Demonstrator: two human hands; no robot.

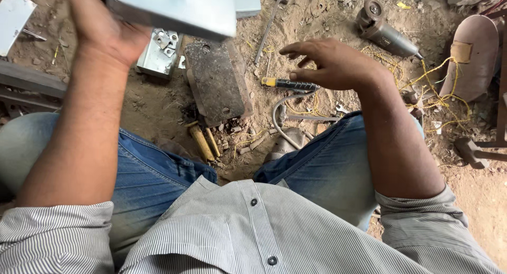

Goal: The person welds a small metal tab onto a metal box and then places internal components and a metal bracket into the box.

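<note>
Two hands are busy: my left hand (pixel 105 28) grips a grey plate (pixel 174 10) raised above the rusty slab (pixel 216 81); my right hand (pixel 330 63) hovers half-open and empty over the screwdriver (pixel 289 84). I'd steady the plate before reaching down.

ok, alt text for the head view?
A seated person's left hand lifts a flat grey metal plate, while the open right hand hovers over a yellow-handled screwdriver on the sandy ground. A rusty steel plate, a hammer and an angle grinder lie nearby.
</note>
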